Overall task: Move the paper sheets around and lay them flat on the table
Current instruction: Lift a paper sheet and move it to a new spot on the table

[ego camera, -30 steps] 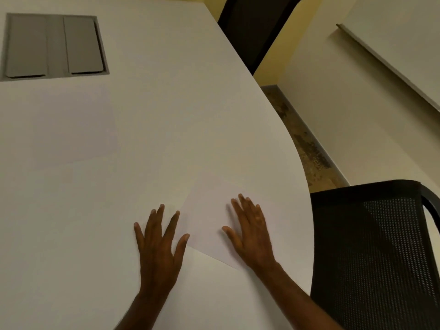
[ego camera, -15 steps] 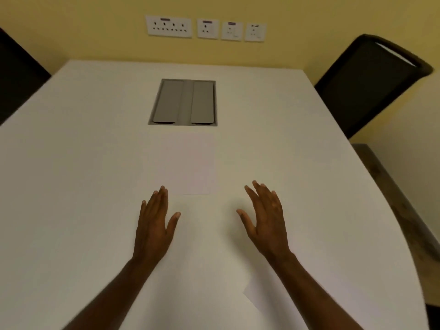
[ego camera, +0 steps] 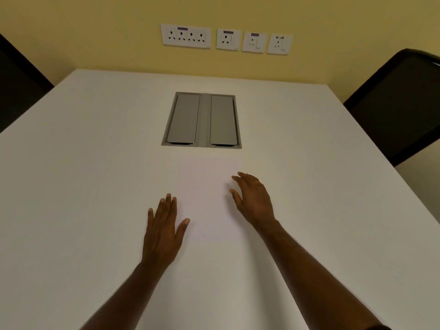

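Note:
A faint white paper sheet (ego camera: 209, 198) lies flat on the white table (ego camera: 83, 186), just in front of the grey hatch. My left hand (ego camera: 164, 227) is spread palm down at the sheet's left edge, thumb reaching onto the paper. My right hand (ego camera: 252, 198) hovers at the sheet's right edge, fingers apart and slightly curled, holding nothing. The other sheet seen earlier is out of view.
A grey two-flap cable hatch (ego camera: 202, 120) is set into the table behind the sheet. Black chairs stand at the far left (ego camera: 16, 86) and far right (ego camera: 400, 106). Wall sockets (ego camera: 226, 39) line the yellow wall.
The view swung from the table's right corner to the centre. Both hands left the angled sheet near the edge and moved forward to either side of the sheet below the hatch.

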The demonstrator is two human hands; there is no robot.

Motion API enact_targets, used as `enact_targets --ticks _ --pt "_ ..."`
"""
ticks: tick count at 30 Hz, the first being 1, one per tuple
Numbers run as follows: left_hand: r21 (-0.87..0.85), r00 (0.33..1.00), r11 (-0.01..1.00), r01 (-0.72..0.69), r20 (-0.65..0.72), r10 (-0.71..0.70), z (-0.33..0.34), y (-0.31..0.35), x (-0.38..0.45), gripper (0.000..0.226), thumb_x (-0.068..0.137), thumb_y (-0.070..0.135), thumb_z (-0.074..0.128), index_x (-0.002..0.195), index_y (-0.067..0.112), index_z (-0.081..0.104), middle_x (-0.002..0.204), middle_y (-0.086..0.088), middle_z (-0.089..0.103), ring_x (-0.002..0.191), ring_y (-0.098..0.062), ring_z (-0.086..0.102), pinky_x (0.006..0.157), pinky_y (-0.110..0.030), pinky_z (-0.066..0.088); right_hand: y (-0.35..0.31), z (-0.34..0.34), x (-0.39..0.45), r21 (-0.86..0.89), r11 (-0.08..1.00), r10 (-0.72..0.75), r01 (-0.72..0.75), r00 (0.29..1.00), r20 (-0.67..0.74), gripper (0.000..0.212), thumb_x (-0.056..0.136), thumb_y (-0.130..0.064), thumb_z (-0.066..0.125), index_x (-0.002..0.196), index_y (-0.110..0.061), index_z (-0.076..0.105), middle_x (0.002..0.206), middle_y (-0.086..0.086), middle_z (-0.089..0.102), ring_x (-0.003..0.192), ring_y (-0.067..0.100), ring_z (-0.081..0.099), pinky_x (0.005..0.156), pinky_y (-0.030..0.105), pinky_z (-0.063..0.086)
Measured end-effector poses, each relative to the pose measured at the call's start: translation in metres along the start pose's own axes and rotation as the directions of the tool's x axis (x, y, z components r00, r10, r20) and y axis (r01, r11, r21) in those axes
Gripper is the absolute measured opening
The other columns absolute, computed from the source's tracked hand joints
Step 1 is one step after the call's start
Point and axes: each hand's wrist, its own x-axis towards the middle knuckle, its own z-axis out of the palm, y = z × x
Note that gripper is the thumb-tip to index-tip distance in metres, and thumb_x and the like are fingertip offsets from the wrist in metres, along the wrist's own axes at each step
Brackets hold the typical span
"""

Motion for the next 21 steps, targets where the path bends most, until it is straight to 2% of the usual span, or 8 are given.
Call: enact_targets --ticks 6,13,18,21 --pt "0.071 0.999 0.997 -0.034 -0.006 0.035 0.007 -0.009 0.009 0.088 0.091 0.064 -0.018 0.158 0.016 0.013 0.167 0.003 0.01 0.155 -0.015 0.004 0.128 -0.047 0.003 0.007 0.036 0.063 0.034 0.998 0.046 -0.046 0.999 0.004 0.051 0.103 -0.042 0.047 0.149 -0.019 0.046 0.158 0.002 0.043 0.146 0.022 0.038 0.119 0.037 0.029" --pt "0.127 1.0 0.992 -0.024 0.02 0.021 0.013 -0.011 0.015 0.077 0.095 0.055 -0.004 0.158 0.017 0.019 0.166 0.003 0.013 0.155 -0.016 0.007 0.127 -0.049 0.005 0.034 0.061 0.094 0.029 0.998 0.053 -0.055 0.997 0.063 0.071 0.103 -0.052 0.043 0.16 -0.016 0.021 0.167 0.002 0.022 0.155 0.019 0.017 0.126 0.035 0.009" --pt "0.151 0.998 0.988 -0.044 0.047 0.037 0.015 -0.01 0.018 0.072 0.098 0.051 0.001 0.159 0.017 0.018 0.167 0.002 0.012 0.156 -0.017 0.008 0.127 -0.05 0.006 0.039 0.065 0.094 0.027 0.999 0.035 -0.036 0.998 0.055 0.065 0.103 -0.051 0.042 0.159 -0.021 0.026 0.164 0.002 0.031 0.154 0.019 0.022 0.126 0.037 0.009" --pt "0.17 0.998 0.985 -0.035 0.065 0.025 0.016 -0.012 0.017 0.072 0.098 0.051 0.0 0.159 0.017 0.017 0.168 0.002 0.01 0.156 -0.017 0.005 0.127 -0.051 0.005 0.028 0.054 0.094 0.097 0.995 0.015 -0.023 0.996 0.085 0.063 0.101 -0.041 0.053 0.157 -0.022 0.03 0.16 0.003 0.04 0.151 0.02 0.03 0.125 0.038 0.016"
